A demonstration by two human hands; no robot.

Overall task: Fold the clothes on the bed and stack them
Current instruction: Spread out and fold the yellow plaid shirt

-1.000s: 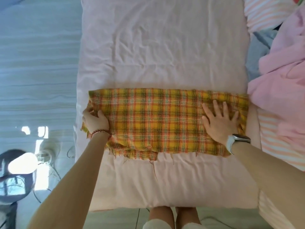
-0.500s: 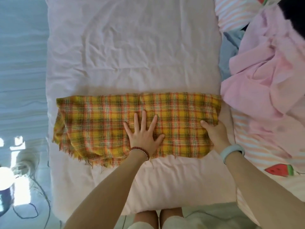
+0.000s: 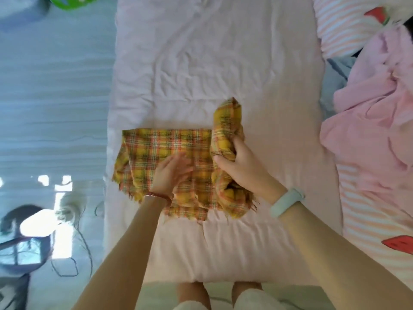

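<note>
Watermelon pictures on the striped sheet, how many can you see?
2. One watermelon picture is at the top right of the striped sheet, the other watermelon picture at the bottom right. The pink clothes pile may hide more.

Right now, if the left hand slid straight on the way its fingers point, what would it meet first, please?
The left hand lies flat on the yellow plaid cloth, pointing up and right. It would probably first meet the lifted fold of that cloth held by the right hand.

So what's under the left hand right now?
The left hand rests on the flat part of the yellow plaid cloth, which lies on the pink bedsheet. The cloth directly beneath the palm is hidden.
</note>
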